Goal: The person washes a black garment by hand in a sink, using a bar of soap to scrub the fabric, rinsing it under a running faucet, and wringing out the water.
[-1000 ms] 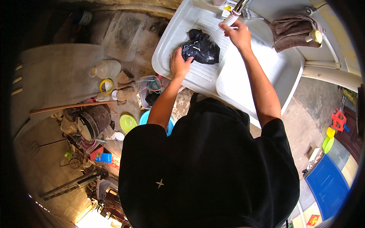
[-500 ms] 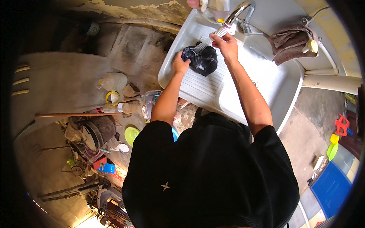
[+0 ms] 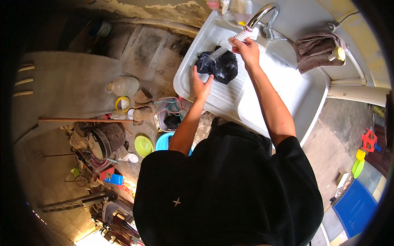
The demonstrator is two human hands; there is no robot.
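Observation:
A dark, bunched wet cloth (image 3: pixel 227 69) with some white suds lies on the ribbed drainboard (image 3: pixel 219 97) of the sink. Pinched in my right hand (image 3: pixel 248 52) is the white flexible spout hose (image 3: pixel 243 35), attached to the end of the chrome faucet (image 3: pixel 262 13). Water (image 3: pixel 217 53) sprays from it leftward onto the cloth. My left hand (image 3: pixel 201 88) is at the cloth's near left edge, thumb and fingers spread apart and not gripping it. Whether its fingertips touch the fabric I cannot tell.
The sink's deep basin (image 3: pixel 262 107) lies right of the drainboard. A brown towel (image 3: pixel 316 49) hangs by the wall tap (image 3: pixel 338 53). Left on the floor stand a blue basin (image 3: pixel 163 141), a green basin (image 3: pixel 143 146), a basket (image 3: pixel 160 122) and a plastic jug (image 3: pixel 124 87).
My left hand has let go of the cloth, opened and drawn back toward me. The cloth lies more spread out at its left. My right hand stays on the spout hose with water running.

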